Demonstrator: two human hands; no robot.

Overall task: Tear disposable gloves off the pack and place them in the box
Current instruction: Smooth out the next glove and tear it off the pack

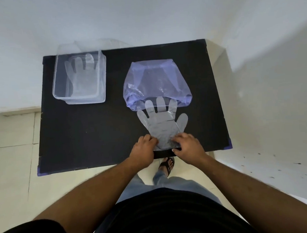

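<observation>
I have both hands down at the cuff end of the glove pack (163, 124), which lies flat near the front edge of the black worktop (89, 130); my left hand (144, 149) pinches the cuff's left side and my right hand (186, 145) presses and grips its right side, just above the dark header strip (163, 153). The risk I judge from here is that the thin film tears unevenly or that several layers lift together, since my two grips sit close and the sheets cling; a hard pull could also drag the whole pack off the front edge. The pack's long axis runs from me toward the wall, cuff toward me, fingers pointing away, their tips tucked under the mouth of the blue plastic bag (156, 84). The clear box (78, 79) stands well apart at the far left corner, with a glove (80, 74) already lying in it, fingers likewise pointing away.
</observation>
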